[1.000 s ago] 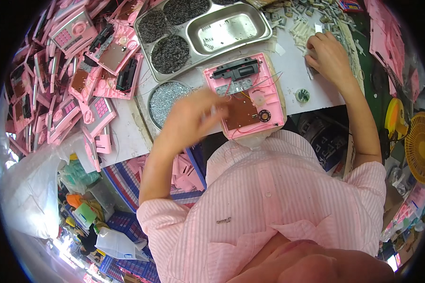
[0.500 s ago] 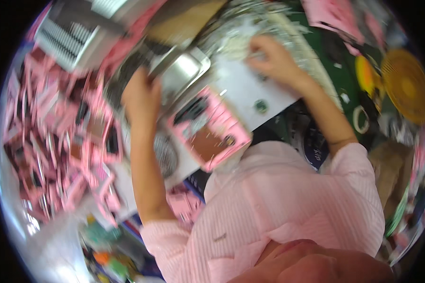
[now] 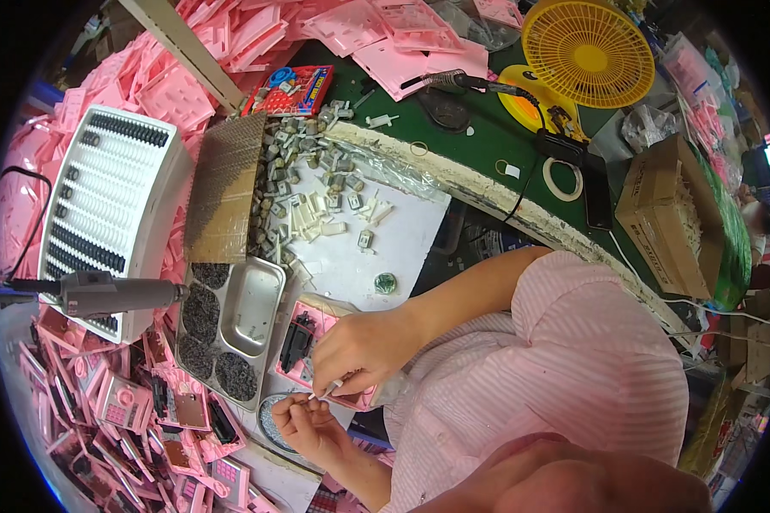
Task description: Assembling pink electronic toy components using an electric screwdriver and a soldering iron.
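Note:
Just over the pink plastic case (image 3: 289, 357), my two hands meet. My right hand (image 3: 364, 349) has its fingers pinched on a small white-and-grey part (image 3: 328, 390), mostly covered by the fingertips. Right below it, my left hand (image 3: 312, 430) is closed, thumb against fingertips, at the end of that part; whatever it grips is too small to name. A black component (image 3: 298, 340) sits inside the case, whose near side is hidden by my right hand. Beside my left hand stands a round bowl (image 3: 268, 421) of tiny metal pieces.
A metal tray (image 3: 275, 272) of dark screws lies left of the case. Small grey motors (image 3: 275, 184) and white plastic pieces (image 3: 308, 215) cover the sheet beyond. An electric screwdriver (image 3: 120, 293) hangs at left, over a white slotted rack (image 3: 158, 231). Pink cases (image 3: 124, 402) are heaped nearby.
Both hands have come from apart, at the tray and the far parts pile, to meet over the pink case. A small part is now between them. The view has turned and steadied.

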Motion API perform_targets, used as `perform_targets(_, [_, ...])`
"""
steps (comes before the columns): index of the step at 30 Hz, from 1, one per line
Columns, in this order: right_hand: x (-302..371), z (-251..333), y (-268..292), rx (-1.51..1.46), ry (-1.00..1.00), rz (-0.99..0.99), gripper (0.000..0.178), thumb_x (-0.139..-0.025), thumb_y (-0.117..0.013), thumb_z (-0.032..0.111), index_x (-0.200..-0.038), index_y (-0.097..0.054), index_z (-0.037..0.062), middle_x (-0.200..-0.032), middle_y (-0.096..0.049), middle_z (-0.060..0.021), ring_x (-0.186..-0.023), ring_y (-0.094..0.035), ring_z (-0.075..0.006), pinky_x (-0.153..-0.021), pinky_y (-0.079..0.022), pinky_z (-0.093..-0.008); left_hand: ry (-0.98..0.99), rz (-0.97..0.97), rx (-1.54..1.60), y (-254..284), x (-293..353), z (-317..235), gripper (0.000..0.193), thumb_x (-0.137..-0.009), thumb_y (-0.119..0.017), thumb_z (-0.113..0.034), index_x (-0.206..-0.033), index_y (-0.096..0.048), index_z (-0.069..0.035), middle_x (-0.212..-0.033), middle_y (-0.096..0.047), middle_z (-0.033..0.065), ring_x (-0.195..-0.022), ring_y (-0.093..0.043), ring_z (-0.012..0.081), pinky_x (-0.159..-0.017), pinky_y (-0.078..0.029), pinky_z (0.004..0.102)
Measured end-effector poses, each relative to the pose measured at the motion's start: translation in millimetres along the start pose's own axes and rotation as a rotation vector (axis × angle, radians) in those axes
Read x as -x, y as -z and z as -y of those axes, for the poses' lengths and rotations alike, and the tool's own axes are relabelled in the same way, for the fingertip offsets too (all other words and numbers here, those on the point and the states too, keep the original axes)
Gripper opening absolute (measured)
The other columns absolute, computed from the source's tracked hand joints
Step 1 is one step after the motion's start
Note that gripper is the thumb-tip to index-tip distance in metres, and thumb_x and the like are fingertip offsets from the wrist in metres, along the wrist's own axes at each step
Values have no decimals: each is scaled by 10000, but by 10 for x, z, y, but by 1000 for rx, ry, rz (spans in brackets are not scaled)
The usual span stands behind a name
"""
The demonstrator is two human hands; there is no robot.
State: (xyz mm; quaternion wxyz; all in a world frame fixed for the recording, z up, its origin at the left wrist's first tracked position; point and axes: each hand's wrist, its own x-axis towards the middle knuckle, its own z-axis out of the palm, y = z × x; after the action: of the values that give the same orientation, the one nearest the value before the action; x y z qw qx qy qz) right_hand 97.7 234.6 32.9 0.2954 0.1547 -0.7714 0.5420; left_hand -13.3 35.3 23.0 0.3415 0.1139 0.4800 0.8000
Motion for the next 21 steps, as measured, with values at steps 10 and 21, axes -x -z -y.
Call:
perform_targets(10, [71, 13, -91, 350, 156, 163, 258, -828, -678, 110, -1068, -647, 22, -898, -610, -90, -818, -624, -254, -683, -526, -351, -22, -172, -224, -138, 108, 87, 72, -945, -608, 47, -992, -576, 3, -931, -675, 124, -811, -654, 159, -715, -555, 287])
perform_targets(21, [460, 160, 318, -59, -343, 363, 413, -833, -758, 55, -1227, -637, 35, -1082, -714, -118, -905, -695, -252, -792, -561, -330, 264, 196, -44, -244, 432, 170, 171, -919, -677, 22, -1065, -589, 8, -1013, -634, 91, -796, -662, 162, -705, -576, 300])
